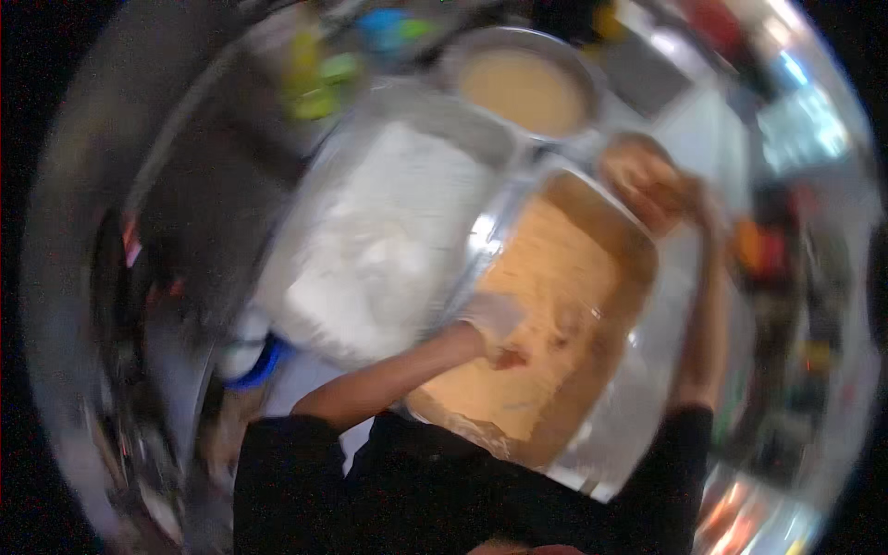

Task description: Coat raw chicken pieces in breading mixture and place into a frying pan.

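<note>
My left hand (499, 333) is over a metal tray of orange-tan powder (548, 257), its back and fingers whitish, perhaps from powder or a glove. Reddish-brown bits show beside its fingers, but blur hides whether it holds them. My right hand (645, 177) is at the far right corner of the same tray, fingers bent, near the rim; whether it grips anything does not show. Left of this tray, a second metal tray holds white powder (388, 243). Beyond both stands a round metal bowl of pale yellowish liquid or batter (524, 87).
Yellow-green containers (319, 83) and a blue item (381, 31) stand at the far left. A white container with a blue rim (253, 361) is beside the white powder tray. Red and orange items (763, 246) lie at the right. A grey flat object (642, 76) lies beside the bowl.
</note>
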`<state>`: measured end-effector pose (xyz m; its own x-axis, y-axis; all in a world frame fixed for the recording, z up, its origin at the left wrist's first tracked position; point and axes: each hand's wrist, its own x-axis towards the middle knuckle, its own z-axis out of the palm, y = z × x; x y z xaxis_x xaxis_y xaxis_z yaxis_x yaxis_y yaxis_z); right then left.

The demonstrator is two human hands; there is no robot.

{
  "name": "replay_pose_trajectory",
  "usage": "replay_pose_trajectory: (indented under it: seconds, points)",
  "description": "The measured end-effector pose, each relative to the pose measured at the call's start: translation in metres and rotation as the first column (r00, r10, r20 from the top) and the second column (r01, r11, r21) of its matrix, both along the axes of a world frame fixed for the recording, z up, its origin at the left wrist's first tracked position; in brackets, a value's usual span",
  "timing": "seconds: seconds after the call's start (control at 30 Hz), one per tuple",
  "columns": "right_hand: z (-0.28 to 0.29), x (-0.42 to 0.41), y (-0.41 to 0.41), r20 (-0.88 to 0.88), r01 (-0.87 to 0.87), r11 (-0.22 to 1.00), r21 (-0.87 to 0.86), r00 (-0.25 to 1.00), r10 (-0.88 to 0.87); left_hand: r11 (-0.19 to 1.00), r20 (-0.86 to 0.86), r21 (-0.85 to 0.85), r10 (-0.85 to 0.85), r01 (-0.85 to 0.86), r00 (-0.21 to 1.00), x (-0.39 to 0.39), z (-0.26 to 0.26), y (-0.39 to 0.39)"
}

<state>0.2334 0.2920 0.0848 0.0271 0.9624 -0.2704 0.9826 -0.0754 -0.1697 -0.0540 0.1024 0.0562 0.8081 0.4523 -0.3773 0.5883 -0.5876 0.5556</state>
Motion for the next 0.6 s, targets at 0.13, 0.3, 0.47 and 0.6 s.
replay_pose_trajectory:
  seconds: [0.13,0.3,0.47,0.6]
  points:
    - [0.002,-0.3,0.072,-0.274,-0.562,0.822,0.094,0.779,0.564,0.937,0.468,0.255,0.096,-0.238,0.878,-0.027,-0.039,-0.022]
    - [0.014,-0.493,0.054,-0.406,-0.803,0.567,0.185,0.463,0.788,0.297,0.63,-0.47,0.772,-0.831,-0.081,-0.201,-0.02,-0.103]
    - [0.049,-0.593,0.025,-0.432,-0.864,0.463,0.195,0.349,0.832,-0.451,0.273,-0.73,0.497,-0.513,-0.824,-0.394,-0.14,-0.211]
    - [0.054,-0.672,0.02,-0.444,-0.88,0.443,0.169,0.333,0.832,-0.477,0.063,-0.86,0.25,-0.179,-0.966,-0.476,-0.156,-0.184]
